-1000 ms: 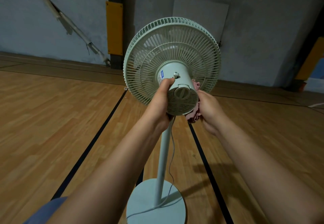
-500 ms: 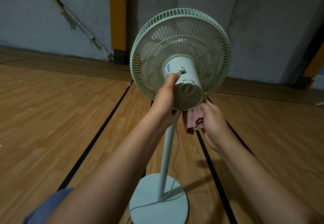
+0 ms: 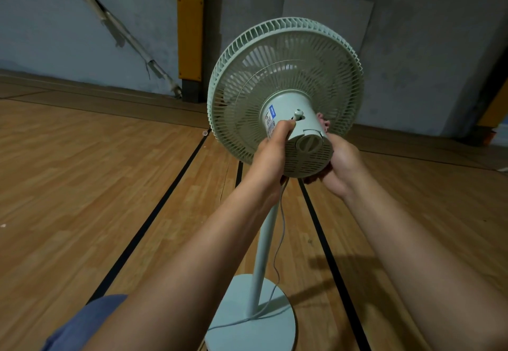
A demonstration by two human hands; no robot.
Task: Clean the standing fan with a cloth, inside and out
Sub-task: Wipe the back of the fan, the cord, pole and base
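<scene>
A pale green standing fan (image 3: 286, 75) faces away from me, its round grille up and its motor housing (image 3: 305, 141) toward me. My left hand (image 3: 270, 155) grips the left side of the housing, thumb near the small knob on top. My right hand (image 3: 339, 163) wraps the housing's right and lower side, pressing a pinkish cloth (image 3: 322, 123) against it. Only small bits of the cloth show, above the fingers and under the housing. The pole (image 3: 264, 243) runs down to a round base (image 3: 253, 320).
A thin power cord (image 3: 279, 243) hangs beside the pole and trails over the base. Wooden floor with black lines (image 3: 154, 218) spreads around. A grey wall, a yellow-padded post (image 3: 189, 40) and a leaning pipe (image 3: 121, 28) stand behind the fan.
My right hand has come up from below the housing, where the cloth hung in plain sight, to cup its right side. My view has shifted left, so the fan sits further right.
</scene>
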